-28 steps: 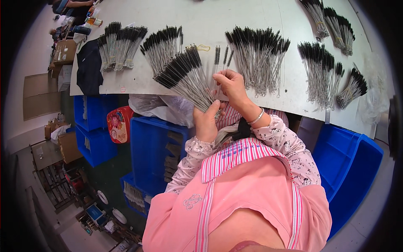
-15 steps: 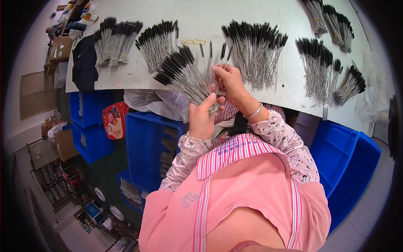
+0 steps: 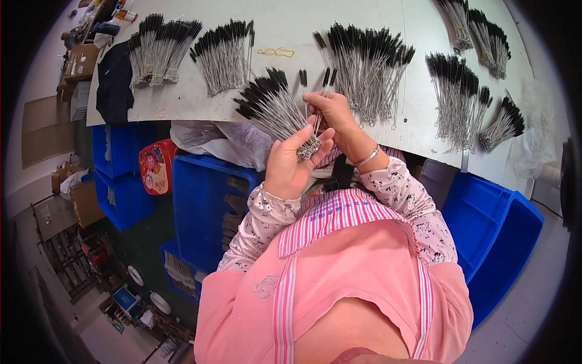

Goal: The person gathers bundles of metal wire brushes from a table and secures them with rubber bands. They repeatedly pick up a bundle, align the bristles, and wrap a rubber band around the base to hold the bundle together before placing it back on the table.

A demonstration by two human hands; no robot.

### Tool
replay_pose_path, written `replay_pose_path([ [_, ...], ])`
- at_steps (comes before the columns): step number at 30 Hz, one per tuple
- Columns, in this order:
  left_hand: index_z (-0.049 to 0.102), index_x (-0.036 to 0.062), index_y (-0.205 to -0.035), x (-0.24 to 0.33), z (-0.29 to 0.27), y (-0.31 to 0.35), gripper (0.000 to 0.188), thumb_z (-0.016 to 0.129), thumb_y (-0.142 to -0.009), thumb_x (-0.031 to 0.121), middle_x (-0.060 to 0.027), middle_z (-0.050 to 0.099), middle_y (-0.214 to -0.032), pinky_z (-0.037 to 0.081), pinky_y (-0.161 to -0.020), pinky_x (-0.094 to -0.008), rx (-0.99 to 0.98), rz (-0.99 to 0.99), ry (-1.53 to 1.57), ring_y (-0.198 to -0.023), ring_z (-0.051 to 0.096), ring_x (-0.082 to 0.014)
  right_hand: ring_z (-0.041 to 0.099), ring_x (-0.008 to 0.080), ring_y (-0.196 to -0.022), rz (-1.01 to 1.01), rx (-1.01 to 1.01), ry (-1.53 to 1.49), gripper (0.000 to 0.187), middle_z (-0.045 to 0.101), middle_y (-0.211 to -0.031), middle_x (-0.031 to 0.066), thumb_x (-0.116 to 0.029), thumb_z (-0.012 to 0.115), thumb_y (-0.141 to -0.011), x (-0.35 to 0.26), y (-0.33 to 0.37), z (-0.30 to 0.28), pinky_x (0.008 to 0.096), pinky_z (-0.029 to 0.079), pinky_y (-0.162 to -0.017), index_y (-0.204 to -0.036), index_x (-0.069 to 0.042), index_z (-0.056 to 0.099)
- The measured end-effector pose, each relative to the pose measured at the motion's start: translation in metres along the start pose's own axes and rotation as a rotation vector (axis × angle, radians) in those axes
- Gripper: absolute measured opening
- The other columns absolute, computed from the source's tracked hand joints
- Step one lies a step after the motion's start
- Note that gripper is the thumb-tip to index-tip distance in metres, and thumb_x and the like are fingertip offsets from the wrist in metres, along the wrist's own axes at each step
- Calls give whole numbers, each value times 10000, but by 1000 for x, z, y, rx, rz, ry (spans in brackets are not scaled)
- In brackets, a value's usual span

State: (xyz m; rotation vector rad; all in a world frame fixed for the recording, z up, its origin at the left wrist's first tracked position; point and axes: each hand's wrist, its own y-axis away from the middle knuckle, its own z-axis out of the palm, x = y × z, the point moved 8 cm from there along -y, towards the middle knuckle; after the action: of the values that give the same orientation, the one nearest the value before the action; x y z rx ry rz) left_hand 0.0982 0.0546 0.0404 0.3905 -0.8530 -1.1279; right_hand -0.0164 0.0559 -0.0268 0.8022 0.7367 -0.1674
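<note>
A fanned bunch of thin wire brushes with black bristle heads lies in my left hand, its looped wire ends at the palm and the heads pointing up and left. My left fingers curl loosely about the looped ends. My right hand pinches a few separate brushes by their wire stems, just right of the bunch, with their black heads upright. Where these stems run down between the two hands, fingers partly hide them. Just past my right hand, a large pile of brushes rests on the white table.
More brush piles lie at the left and right. Yellow ties sit behind the bunch. A dark cloth covers the table's left end. Blue crates stand below the table edge, beside a red patterned container.
The bunch in my left hand has tilted more upright, and the left fingers have loosened around the looped ends. My right hand still pinches brushes beside it. The whole view has shifted slightly.
</note>
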Motion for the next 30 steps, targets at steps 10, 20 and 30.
replay_pose_path([
  [10, 469, -3, -1256, 6, 7, 14, 376, 553, -896, 61, -80, 555, -1214, 549, -817, -376, 7, 97, -152, -1053, 593, -315, 510, 137, -444, 32, -40, -34, 171, 572, -661, 51, -183, 559, -834, 2, 1, 7, 245, 405, -400, -767, -28, 578],
  [20, 515, 40, -1227, 3, -1, 11, 335, 556, -896, 78, -62, 580, -1181, 545, -777, -386, 5, 131, -216, -982, 621, -267, 487, 146, -426, 83, -74, -106, 169, 589, -668, 73, -172, 527, -841, 11, -3, 10, 268, 420, -405, -817, -13, 579],
  [30, 545, 58, -1109, 5, -16, 5, 211, 552, -910, 123, -53, 623, -1018, 522, -665, -348, 106, 208, -343, -874, 633, -192, 473, 90, -434, 71, -135, -133, 252, 581, -666, 17, -277, 633, -860, 11, -5, 20, 217, 386, -389, -868, -27, 602],
])
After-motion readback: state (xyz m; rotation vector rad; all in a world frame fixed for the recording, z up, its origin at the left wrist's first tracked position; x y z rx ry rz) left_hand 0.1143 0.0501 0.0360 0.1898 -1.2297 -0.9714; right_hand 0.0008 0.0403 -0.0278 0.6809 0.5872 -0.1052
